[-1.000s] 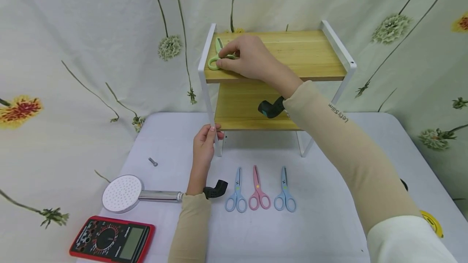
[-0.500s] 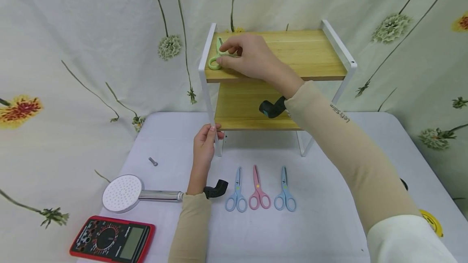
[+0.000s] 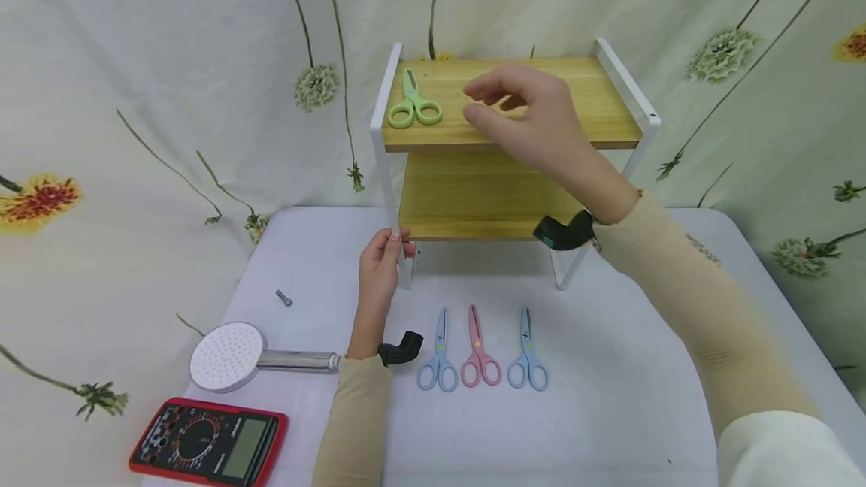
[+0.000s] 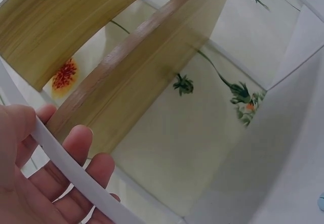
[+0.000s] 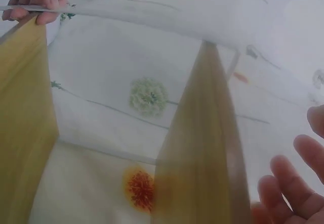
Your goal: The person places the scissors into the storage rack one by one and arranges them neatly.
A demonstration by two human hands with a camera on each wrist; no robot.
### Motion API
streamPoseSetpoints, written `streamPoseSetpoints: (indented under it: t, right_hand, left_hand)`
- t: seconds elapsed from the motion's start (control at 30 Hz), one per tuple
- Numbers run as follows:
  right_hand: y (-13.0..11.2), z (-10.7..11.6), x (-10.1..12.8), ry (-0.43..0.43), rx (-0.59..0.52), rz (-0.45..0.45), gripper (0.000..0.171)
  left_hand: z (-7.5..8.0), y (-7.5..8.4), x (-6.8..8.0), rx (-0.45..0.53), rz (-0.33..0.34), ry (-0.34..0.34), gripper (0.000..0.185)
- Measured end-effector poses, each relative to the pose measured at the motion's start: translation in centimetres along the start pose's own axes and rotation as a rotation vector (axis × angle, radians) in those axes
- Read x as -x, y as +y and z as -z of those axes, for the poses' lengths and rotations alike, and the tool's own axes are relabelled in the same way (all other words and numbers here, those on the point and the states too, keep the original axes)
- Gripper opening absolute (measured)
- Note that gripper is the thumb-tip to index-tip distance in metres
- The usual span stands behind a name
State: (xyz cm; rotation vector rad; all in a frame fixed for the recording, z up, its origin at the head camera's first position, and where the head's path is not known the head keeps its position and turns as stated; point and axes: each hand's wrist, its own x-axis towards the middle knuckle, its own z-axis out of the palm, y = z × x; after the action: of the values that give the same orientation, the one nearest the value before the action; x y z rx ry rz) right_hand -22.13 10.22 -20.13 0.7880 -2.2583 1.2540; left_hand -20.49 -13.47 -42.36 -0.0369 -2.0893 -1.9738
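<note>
My right hand hovers over the top board of the wooden shelf, its fingers loosely spread and holding nothing. The green scissors lie flat at the left end of that top board, apart from my right hand. My left hand grips the shelf's white front-left leg, fingers curled round the thin bar. On the bench in front lie two blue scissors and a pink pair between them.
</note>
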Motion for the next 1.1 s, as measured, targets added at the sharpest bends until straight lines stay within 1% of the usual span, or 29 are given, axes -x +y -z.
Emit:
streamPoseSetpoints:
  t: [0.07,0.17,0.23,0.3,0.4,0.47,0.6,0.73,0.8,0.87,1.0,1.1]
  right_hand:
    - [0.5,1.0,2.5,0.035,0.005,0.088,0.018]
    - [1.8,1.7,6.5,0.043,0.020,0.208,0.017]
    - [2.9,1.7,9.3,0.018,0.025,0.238,0.020]
    - [4.0,1.3,12.1,-0.023,0.022,0.216,0.025]
    - [5.6,0.5,16.1,-0.099,0.044,0.123,0.029]
    - [6.5,0.0,18.8,-0.155,0.063,0.036,0.029]
    - [8.3,-1.6,23.8,-0.253,0.086,-0.176,0.023]
    - [9.7,-3.3,27.5,-0.324,0.087,-0.383,0.015]
    - [10.1,-4.1,28.7,-0.347,0.107,-0.455,0.015]
    - [10.5,-4.8,29.4,-0.359,0.141,-0.498,0.018]
    - [10.8,-6.2,30.0,-0.341,0.249,-0.547,0.025]
    - [10.8,-7.0,30.1,-0.355,0.332,-0.586,0.032]
  left_hand:
    - [0.0,-0.1,0.0,-0.003,-0.004,0.002,0.029]
    - [0.0,-0.2,-0.1,-0.004,-0.011,0.010,0.029]
    - [0.0,-0.1,-0.1,-0.005,-0.013,0.017,0.029]
    - [0.1,-0.1,-0.1,-0.002,-0.013,0.021,0.029]
    - [0.0,-0.1,-0.1,0.009,-0.010,0.022,0.029]
    - [-0.2,-0.2,0.0,0.021,-0.008,0.019,0.028]
    - [-0.3,-0.1,0.1,0.032,-0.004,0.017,0.028]
    - [-0.4,0.0,0.3,0.028,-0.004,0.020,0.028]
    - [-0.4,0.0,0.3,0.024,-0.003,0.020,0.028]
    - [-0.4,0.1,0.3,0.020,-0.004,0.020,0.028]
    - [-0.4,0.1,0.2,0.027,-0.008,0.020,0.028]
    - [-0.4,0.1,0.2,0.026,-0.004,0.022,0.028]
